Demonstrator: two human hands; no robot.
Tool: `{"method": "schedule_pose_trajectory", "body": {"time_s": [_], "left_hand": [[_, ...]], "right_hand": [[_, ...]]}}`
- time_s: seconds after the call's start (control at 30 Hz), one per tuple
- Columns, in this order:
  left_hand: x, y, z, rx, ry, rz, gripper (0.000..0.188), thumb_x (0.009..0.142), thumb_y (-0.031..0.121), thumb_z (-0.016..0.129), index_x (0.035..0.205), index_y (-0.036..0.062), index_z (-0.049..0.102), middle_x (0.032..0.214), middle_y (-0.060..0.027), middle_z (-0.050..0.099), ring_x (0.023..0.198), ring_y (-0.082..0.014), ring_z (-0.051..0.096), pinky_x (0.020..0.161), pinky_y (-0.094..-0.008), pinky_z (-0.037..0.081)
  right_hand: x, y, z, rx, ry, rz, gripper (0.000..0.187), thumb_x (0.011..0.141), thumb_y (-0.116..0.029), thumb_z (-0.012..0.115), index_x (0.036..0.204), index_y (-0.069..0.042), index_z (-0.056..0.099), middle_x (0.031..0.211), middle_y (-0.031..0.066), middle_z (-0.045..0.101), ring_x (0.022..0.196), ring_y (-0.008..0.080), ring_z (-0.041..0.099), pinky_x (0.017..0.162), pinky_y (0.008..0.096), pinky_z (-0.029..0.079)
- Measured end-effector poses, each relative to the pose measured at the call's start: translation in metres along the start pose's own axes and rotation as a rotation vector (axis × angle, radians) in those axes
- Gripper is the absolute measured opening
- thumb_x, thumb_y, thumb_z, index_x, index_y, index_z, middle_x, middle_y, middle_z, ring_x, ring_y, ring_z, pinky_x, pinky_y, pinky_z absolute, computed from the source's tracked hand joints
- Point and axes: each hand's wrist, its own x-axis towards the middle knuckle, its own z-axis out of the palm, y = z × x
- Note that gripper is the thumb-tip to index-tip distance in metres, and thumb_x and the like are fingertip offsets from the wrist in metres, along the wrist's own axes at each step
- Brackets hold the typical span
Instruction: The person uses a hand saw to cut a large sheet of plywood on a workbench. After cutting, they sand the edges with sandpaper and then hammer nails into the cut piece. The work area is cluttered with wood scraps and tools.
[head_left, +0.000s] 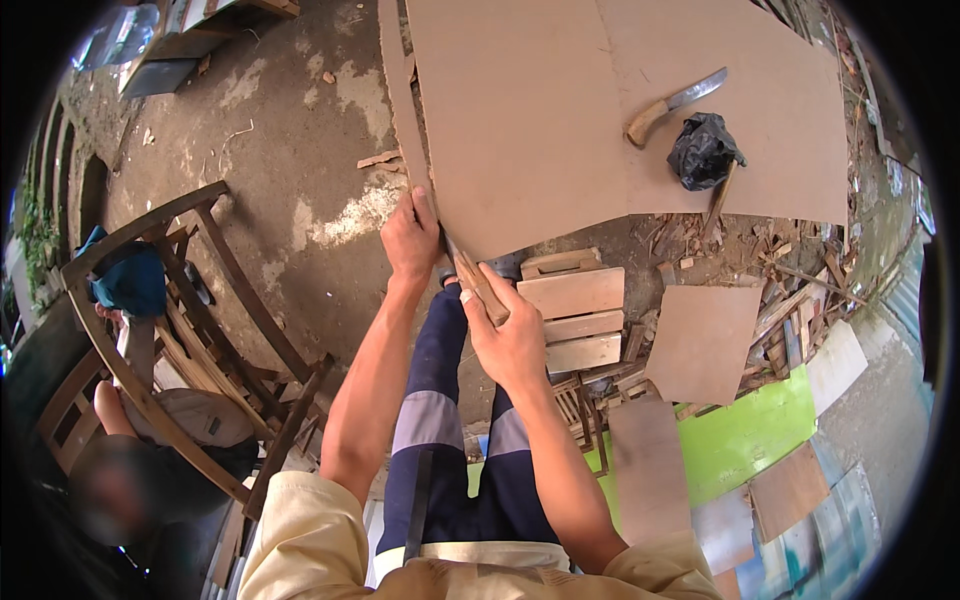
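My left hand [408, 240] is closed around a narrow strip [397, 95] along the left edge of a large brown board sheet [510, 120]. A thin gap runs between strip and sheet. My right hand [510, 335] grips the wooden handle of a knife [486, 290]. Its dark blade points up and left, close beside my left hand at the sheet's near left corner. On the sheet's right part lie a second, broad-bladed knife [695, 91] with a wooden handle and a crumpled black plastic bag [703, 150]. A wooden stick pokes out from under the bag.
At left, a person sits beside a wooden chair frame [255, 290]. Slatted wood pieces [570, 292] stand right of my legs. Further right are a smaller brown board [705, 340], scattered wood scraps [790, 325] and a green panel [750, 435]. Stained concrete floor [270, 120] spreads at upper left.
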Motion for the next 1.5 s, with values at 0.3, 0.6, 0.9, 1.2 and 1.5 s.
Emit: {"method": "schedule_pose_trajectory", "body": {"time_s": [0.3, 0.6, 0.9, 1.2, 1.5], "left_hand": [[-0.003, 0.014, -0.010, -0.077, 0.026, 0.002, 0.036, 0.105, 0.024, 0.057, 0.079, 0.0002, 0.060, 0.066, -0.0245, 0.061, 0.058, -0.0433, 0.063, 0.052, -0.0479, 0.047], [-0.001, 0.014, -0.014, -0.049, -0.003, -0.010, 0.035, 0.104, 0.024, 0.057, 0.079, -0.0005, 0.058, 0.068, -0.0241, 0.062, 0.059, -0.0421, 0.062, 0.053, -0.0484, 0.046], [0.003, -0.004, -0.007, -0.015, 0.119, 0.044, 0.033, 0.105, 0.026, 0.056, 0.081, 0.0036, 0.058, 0.064, -0.0225, 0.061, 0.055, -0.0417, 0.061, 0.049, -0.0483, 0.046], [0.027, -0.058, -0.078, 0.063, -0.100, -0.256, 0.038, 0.106, 0.034, 0.055, 0.099, -0.0002, 0.067, 0.077, -0.0235, 0.067, 0.070, -0.0384, 0.067, 0.065, -0.0476, 0.051], [0.044, -0.030, -0.023, -0.229, -0.230, -0.161, 0.049, 0.105, 0.041, 0.055, 0.132, 0.0009, 0.065, 0.115, -0.0212, 0.072, 0.105, -0.0323, 0.071, 0.092, -0.0423, 0.053]], "right_hand": [[-0.047, -0.007, -0.009, 0.057, 0.061, -0.072, 0.050, 0.097, -0.019, 0.067, 0.139, 0.006, 0.056, 0.116, 0.0250, 0.072, 0.107, 0.0380, 0.072, 0.089, 0.0413, 0.059], [-0.123, 0.001, -0.050, 0.093, 0.048, -0.043, 0.047, 0.096, -0.012, 0.068, 0.137, 0.007, 0.057, 0.106, 0.0240, 0.075, 0.095, 0.0340, 0.076, 0.078, 0.0389, 0.059], [0.034, 0.029, 0.045, 0.061, 0.039, -0.071, 0.049, 0.097, -0.026, 0.068, 0.134, 0.005, 0.061, 0.116, 0.0267, 0.072, 0.111, 0.0357, 0.071, 0.090, 0.0372, 0.056], [-0.101, 0.047, -0.024, 0.140, 0.023, -0.226, 0.049, 0.093, -0.016, 0.072, 0.136, 0.004, 0.061, 0.096, 0.0259, 0.074, 0.077, 0.0348, 0.076, 0.066, 0.0359, 0.057], [-0.147, 0.111, -0.075, -0.144, 0.035, -0.115, 0.051, 0.092, -0.022, 0.073, 0.138, -0.001, 0.062, 0.101, 0.0239, 0.075, 0.088, 0.0316, 0.077, 0.075, 0.0362, 0.058]]}}
